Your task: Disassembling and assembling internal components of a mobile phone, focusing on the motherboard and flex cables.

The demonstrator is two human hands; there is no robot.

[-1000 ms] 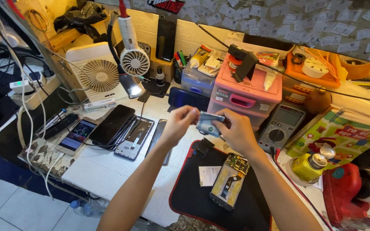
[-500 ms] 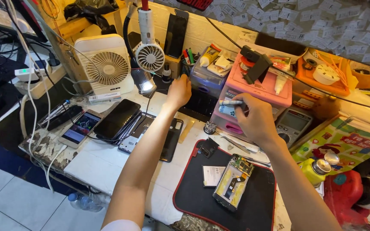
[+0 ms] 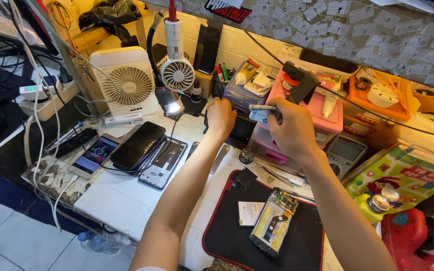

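My right hand (image 3: pixel 291 129) is raised in front of the pink drawer box (image 3: pixel 311 116) and pinches a thin pen-like tool (image 3: pixel 263 107) that points left. My left hand (image 3: pixel 221 116) is a closed fist beside it, reaching toward the small clear box (image 3: pixel 241 93) at the back; whether it grips anything is hidden. Below my arms, an opened phone (image 3: pixel 273 222) lies face down on the black work mat (image 3: pixel 227 236) with its circuit board exposed. A small flat white part (image 3: pixel 250 213) lies next to it.
Several phones (image 3: pixel 137 145) and a bare phone frame (image 3: pixel 164 162) lie at left near two small fans (image 3: pixel 126 85). A multimeter (image 3: pixel 344 151) sits right of the pink box. Tweezers (image 3: pixel 275 175), a glue bottle (image 3: pixel 372 207), cables and a power strip (image 3: pixel 46 95) crowd the bench.
Both hands have moved up from over the mat toward the boxes at the back. The small object held between them earlier is gone from view; my right hand now shows the thin tool.
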